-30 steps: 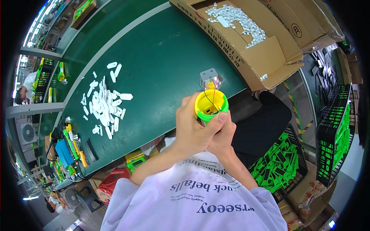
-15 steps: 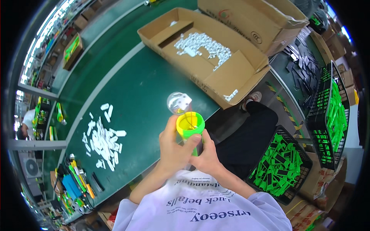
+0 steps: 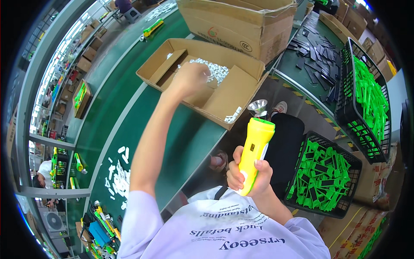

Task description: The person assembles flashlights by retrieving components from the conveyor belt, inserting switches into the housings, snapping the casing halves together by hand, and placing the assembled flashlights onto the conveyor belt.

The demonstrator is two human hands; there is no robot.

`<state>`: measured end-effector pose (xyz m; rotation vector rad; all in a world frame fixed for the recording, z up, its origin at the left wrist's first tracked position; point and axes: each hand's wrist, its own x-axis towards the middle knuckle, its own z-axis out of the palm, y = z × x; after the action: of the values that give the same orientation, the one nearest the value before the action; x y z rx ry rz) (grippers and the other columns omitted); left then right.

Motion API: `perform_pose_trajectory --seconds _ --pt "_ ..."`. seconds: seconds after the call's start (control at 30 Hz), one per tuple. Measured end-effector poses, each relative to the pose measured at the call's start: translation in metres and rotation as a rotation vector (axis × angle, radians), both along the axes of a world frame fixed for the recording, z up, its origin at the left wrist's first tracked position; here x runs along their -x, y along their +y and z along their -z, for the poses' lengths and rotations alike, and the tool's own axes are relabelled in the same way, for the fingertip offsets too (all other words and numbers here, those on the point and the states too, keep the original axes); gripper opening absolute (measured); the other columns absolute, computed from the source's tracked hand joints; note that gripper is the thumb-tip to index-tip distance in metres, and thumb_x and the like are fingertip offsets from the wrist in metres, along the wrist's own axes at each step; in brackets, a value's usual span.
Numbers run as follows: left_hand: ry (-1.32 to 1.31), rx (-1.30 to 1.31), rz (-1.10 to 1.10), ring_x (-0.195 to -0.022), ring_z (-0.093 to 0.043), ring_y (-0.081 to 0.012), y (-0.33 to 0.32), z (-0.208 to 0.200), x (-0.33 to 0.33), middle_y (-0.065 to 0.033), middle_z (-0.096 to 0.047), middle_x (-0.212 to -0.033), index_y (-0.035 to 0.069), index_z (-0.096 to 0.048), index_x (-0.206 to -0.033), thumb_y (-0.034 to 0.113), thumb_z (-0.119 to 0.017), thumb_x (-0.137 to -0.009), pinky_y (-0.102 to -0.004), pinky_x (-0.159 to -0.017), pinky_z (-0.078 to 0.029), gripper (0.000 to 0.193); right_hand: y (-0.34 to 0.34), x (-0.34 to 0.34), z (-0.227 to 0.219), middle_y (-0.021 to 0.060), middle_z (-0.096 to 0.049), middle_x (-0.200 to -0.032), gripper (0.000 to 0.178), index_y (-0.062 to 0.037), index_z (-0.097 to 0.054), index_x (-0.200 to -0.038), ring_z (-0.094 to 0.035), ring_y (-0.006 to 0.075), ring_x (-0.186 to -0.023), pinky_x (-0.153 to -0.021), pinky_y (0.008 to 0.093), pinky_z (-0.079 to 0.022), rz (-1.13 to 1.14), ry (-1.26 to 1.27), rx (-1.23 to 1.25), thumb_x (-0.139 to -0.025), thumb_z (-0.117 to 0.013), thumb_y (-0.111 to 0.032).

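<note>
Yellow and upright-leaning, a torch (image 3: pixel 254 149) sits off the worktop's (image 3: pixel 183 138) right edge, fingers and thumb of the right hand (image 3: pixel 260 183) closed around its lower body. Its long axis runs away from the wearer, tipped slightly right, open mouth pointing toward a silvery reflector (image 3: pixel 258 106) just beyond. Well apart, to the torch's far left, the left hand (image 3: pixel 192 80) reaches over a carton (image 3: pixel 243 88), nearest the white pieces (image 3: pixel 221 73) showing at its right; blur hides its opening and any hold.
</note>
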<state>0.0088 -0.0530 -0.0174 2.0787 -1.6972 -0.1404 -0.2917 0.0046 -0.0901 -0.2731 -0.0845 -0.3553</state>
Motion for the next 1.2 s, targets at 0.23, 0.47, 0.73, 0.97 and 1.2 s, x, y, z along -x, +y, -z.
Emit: perform_pose_trajectory --seconds 0.23,0.47,0.73,0.97,1.2 --pt "-0.169 -0.227 0.208 -0.080 -0.067 -0.0306 -0.043 0.065 -0.051 -0.0168 -0.070 -0.082 -0.001 -0.070 -0.089 -0.007 -0.061 -0.071 -0.0386 -0.071 -0.052 0.021 -0.009 0.015 -0.002 0.0100 -0.050 -0.066 0.046 -0.0042 -0.042 -0.103 -0.050 0.0190 -0.052 -0.051 0.0332 -0.043 -0.056 -0.141 -0.021 -0.083 -0.062 -0.041" --pt "-0.134 -0.153 0.136 -0.077 -0.066 -0.0327 -0.045 0.074 -0.054 -0.0184 -0.069 -0.081 -0.002 -0.068 -0.083 0.010 -0.075 -0.076 -0.0399 -0.068 -0.050 0.015 -0.012 0.017 -0.001 0.0105 -0.051 -0.065 0.044 -0.0031 -0.047 -0.106 -0.053 0.0191 -0.053 -0.050 0.0316 -0.046 -0.034 -0.149 -0.111 -0.084 -0.063 -0.038" --pt "0.736 0.124 -0.004 -0.070 -0.047 -0.0063 0.011 -0.012 0.070 0.0015 -0.057 -0.074 0.001 -0.059 -0.084 0.018 -0.059 -0.096 -0.0250 -0.064 -0.041 0.020 -0.016 0.011 0.002 0.0097 -0.051 -0.067 0.044 -0.0038 -0.046 -0.104 -0.052 0.0188 -0.053 -0.050 0.0314 -0.045 -0.146 -0.237 -0.167 -0.084 -0.063 -0.039" --pt "1.126 0.298 0.096 -0.072 -0.052 -0.0082 0.103 -0.017 0.181 -0.0021 -0.055 -0.084 0.000 -0.058 -0.089 0.005 -0.061 -0.093 -0.0223 -0.065 -0.043 0.007 -0.005 0.001 -0.003 0.0114 -0.053 -0.070 0.045 -0.0020 -0.048 -0.105 -0.051 0.0196 -0.052 -0.052 0.0327 -0.046 -0.173 -0.248 -0.175 -0.085 -0.061 -0.039" --pt "0.990 0.381 -0.021 -0.072 -0.052 -0.0102 0.107 -0.001 0.189 -0.0041 -0.054 -0.083 0.000 -0.062 -0.085 0.009 -0.069 -0.089 -0.0230 -0.064 -0.043 0.013 0.002 0.000 -0.004 0.0127 -0.055 -0.070 0.044 -0.0001 -0.054 -0.104 -0.054 0.0211 -0.053 -0.053 0.0330 -0.048 -0.105 -0.142 -0.167 -0.085 -0.061 -0.039"
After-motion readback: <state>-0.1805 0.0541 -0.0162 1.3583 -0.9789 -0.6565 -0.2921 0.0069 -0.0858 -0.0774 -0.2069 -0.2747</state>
